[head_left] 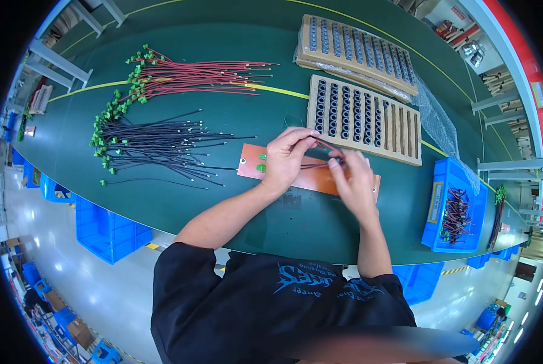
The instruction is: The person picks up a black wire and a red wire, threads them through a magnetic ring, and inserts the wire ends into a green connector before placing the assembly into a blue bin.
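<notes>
My left hand [283, 159] is closed in a pinch on a thin red wire [323, 144] above an orange board [312, 181]. Just right of it, the fingers of my right hand [357, 185] are bent together around the wires; their tips are slightly blurred. A black wire [311, 165] runs across the board between the two hands. Small green connectors [261, 162] sit at the board's left part, beside my left wrist. What lies right between my fingertips is partly hidden.
Bundles of red wires [207, 76] and black wires [162, 142] with green connectors lie at left. Slotted trays [390, 136] with dark ring-shaped parts stand behind my hands, another tray [359, 45] farther back. A blue bin [432, 233] of short wires is at right, near bubble wrap [439, 124].
</notes>
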A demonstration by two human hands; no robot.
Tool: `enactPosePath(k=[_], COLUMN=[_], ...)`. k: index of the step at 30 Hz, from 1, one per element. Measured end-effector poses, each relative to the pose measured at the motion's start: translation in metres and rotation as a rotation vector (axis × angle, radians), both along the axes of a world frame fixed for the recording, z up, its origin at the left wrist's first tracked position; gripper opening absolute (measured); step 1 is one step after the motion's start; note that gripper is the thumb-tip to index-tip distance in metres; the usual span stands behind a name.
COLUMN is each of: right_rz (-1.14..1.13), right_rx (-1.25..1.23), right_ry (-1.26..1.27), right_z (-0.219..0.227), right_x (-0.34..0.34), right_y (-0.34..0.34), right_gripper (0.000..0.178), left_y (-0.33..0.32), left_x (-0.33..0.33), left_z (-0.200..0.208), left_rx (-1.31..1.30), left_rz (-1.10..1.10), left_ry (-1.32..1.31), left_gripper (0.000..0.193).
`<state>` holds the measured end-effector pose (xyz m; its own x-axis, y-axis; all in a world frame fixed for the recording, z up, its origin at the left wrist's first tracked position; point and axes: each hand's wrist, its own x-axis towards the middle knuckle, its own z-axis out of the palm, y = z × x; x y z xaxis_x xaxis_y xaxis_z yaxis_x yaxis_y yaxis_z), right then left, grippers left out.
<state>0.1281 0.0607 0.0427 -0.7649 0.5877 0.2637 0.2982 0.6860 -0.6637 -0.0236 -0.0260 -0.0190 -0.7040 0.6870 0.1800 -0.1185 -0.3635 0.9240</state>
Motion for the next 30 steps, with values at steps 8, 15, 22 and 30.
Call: enactPosePath(k=[8, 15, 22, 30], right_rz=[-0.083, -0.093, -0.062, 0.032], right_rx=[-0.772, -0.803, -0.823, -0.824], right_ry=[0.173, 0.218, 0.207, 0.272], right_z=[-0.043, -0.04, -0.045, -0.046], right_x=[-0.004, -0.008, -0.003, 0.002], right_y=[0.027, 0.023, 0.025, 0.03], right_gripper=[0.022, 0.022, 0.022, 0.015], left_y=[0.004, 0.003, -0.004, -0.018], left_x=[-0.008, -0.009, -0.008, -0.007], left_z=[-0.003, -0.003, -0.005, -0.006], left_rx=[-0.008, -0.024, -0.039, -0.136], left_rz=[-0.02, -0.064, -0.087, -0.164], left_ry=[-0.036, -0.078, -0.125, 0.223], left_gripper=[0.014, 0.012, 0.01, 0.012])
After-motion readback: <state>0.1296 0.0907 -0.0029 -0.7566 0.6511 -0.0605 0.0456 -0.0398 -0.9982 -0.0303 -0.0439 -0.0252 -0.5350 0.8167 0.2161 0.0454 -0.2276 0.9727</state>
